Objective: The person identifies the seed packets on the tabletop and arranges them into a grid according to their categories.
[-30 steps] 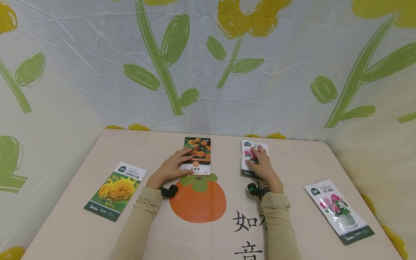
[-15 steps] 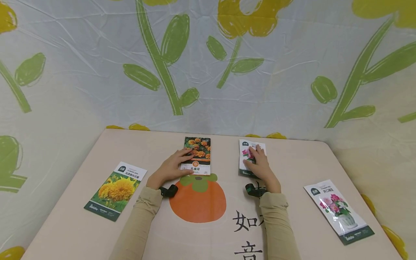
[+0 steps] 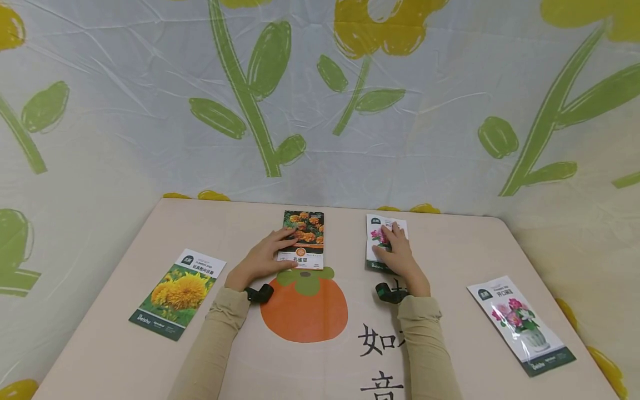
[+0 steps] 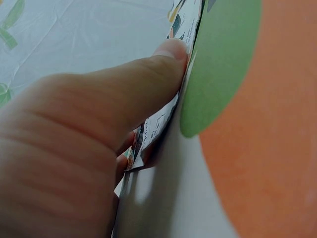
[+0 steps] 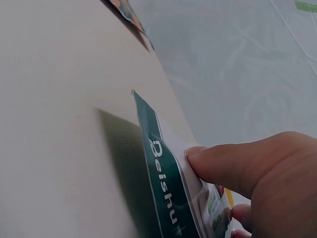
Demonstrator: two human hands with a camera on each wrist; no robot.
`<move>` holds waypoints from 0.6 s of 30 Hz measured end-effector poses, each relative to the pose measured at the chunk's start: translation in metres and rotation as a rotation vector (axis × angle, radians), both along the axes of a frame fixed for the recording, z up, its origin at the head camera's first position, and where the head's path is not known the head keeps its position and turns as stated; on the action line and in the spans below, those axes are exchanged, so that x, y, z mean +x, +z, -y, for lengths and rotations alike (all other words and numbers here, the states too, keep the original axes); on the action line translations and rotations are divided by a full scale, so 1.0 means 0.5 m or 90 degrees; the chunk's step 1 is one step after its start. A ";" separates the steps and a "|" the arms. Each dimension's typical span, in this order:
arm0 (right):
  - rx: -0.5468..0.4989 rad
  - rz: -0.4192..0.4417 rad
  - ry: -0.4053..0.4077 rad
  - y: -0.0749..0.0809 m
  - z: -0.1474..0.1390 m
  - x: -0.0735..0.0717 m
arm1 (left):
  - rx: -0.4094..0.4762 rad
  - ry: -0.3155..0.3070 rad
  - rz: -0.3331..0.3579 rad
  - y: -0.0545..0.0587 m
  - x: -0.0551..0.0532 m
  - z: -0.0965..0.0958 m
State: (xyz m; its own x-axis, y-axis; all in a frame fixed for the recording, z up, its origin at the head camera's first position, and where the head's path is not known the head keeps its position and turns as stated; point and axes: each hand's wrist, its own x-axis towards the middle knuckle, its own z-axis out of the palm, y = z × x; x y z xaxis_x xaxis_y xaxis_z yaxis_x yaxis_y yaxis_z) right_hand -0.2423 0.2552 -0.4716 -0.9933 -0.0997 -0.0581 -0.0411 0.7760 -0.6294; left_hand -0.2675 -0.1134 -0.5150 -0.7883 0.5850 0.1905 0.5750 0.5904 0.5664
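Note:
My left hand (image 3: 262, 256) rests on a seed packet with orange marigolds (image 3: 313, 228), its fingers spread over the left side and the thumb along the lower edge. In the left wrist view, the thumb lies on the packet's printed face (image 4: 157, 121). Over to the right, my right hand (image 3: 401, 258) rests on a white seed packet with pink flowers (image 3: 375, 226), covering much of its picture. The right wrist view has the thumb pressing near that packet's dark green band (image 5: 166, 186), one corner of which stands off the table. Both packets lie near the table's far edge.
A sunflower seed packet (image 3: 180, 291) lies slanted at the left. Another pink-flower seed packet (image 3: 520, 325) lies slanted at the right. The pale table (image 3: 280, 372) bears a printed orange persimmon (image 3: 305, 311) and black characters. A flower-patterned curtain (image 3: 430, 139) hangs behind and at the sides.
My right hand has slid its white packet a little to the left, toward the marigold packet. The left hand and the other packets have stayed in place.

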 end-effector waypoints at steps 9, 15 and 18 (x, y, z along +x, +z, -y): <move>0.000 0.003 0.005 0.001 0.007 -0.001 | 0.000 0.002 0.002 0.001 0.000 0.000; 0.004 0.002 0.000 -0.002 0.011 -0.003 | -0.001 0.000 0.000 0.001 0.000 0.000; 0.002 0.004 -0.003 -0.002 0.014 -0.003 | -0.003 -0.001 -0.003 0.000 0.000 0.000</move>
